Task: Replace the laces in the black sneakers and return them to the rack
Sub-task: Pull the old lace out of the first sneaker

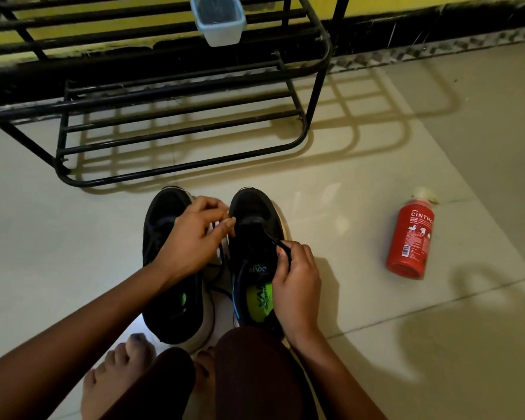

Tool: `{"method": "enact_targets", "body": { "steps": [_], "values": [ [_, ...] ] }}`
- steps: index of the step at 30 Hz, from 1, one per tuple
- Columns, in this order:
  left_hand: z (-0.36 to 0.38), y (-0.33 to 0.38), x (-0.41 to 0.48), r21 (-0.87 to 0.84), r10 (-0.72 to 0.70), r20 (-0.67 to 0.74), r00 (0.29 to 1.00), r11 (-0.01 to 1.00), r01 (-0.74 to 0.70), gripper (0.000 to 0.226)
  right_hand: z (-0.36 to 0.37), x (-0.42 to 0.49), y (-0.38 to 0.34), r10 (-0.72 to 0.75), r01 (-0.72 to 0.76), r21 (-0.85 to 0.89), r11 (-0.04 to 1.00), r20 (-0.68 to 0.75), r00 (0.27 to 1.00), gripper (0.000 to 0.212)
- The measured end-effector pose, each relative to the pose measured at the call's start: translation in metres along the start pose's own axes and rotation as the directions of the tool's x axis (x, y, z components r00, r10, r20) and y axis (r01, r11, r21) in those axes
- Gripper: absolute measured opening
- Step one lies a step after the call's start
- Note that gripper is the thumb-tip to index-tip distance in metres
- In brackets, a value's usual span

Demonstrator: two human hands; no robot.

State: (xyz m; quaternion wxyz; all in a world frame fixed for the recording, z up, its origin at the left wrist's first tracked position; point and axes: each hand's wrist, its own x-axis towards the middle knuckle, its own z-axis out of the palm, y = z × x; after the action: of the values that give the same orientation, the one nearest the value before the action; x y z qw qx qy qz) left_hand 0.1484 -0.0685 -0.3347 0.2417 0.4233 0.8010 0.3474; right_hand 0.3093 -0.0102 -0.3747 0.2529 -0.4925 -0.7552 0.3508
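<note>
Head view: two black sneakers are counted, left sneaker (167, 268) and right sneaker (255, 256), set side by side on the tiled floor (376, 344) before one black rack (170, 122). One red bottle (410, 237) is laid well apart at right. A black lace (281, 245) over the right sneaker is pinched in closed fingers (285, 253) of the right hand (296, 280). The left hand (194, 237) is curled shut between the sneakers, lace end apparently pinched.

Bare floor (376, 165) right of sneakers (212, 262); red bottle (410, 237) beyond; rack (176, 128) blocks ahead.
</note>
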Motion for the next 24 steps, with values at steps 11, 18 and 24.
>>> {"method": "enact_targets", "body": {
  "steps": [11,18,24],
  "values": [
    [0.009,0.025,-0.011,-0.293,-0.003,-0.045,0.999,0.956,-0.01,0.029,-0.013,0.002,-0.013,-0.01,-0.006,0.187,0.982,0.084,0.996,0.025],
    [0.013,0.041,-0.024,-0.173,0.086,0.036,0.996,0.982,-0.078,0.025,-0.034,0.02,-0.057,0.182,-0.386,0.609,0.693,0.37,0.911,0.026],
    [0.012,0.045,-0.027,-0.078,0.198,0.078,0.977,0.978,-0.192,0.025,-0.049,0.036,-0.068,0.235,-0.584,0.776,0.238,0.537,0.81,0.024]
  ]
}}
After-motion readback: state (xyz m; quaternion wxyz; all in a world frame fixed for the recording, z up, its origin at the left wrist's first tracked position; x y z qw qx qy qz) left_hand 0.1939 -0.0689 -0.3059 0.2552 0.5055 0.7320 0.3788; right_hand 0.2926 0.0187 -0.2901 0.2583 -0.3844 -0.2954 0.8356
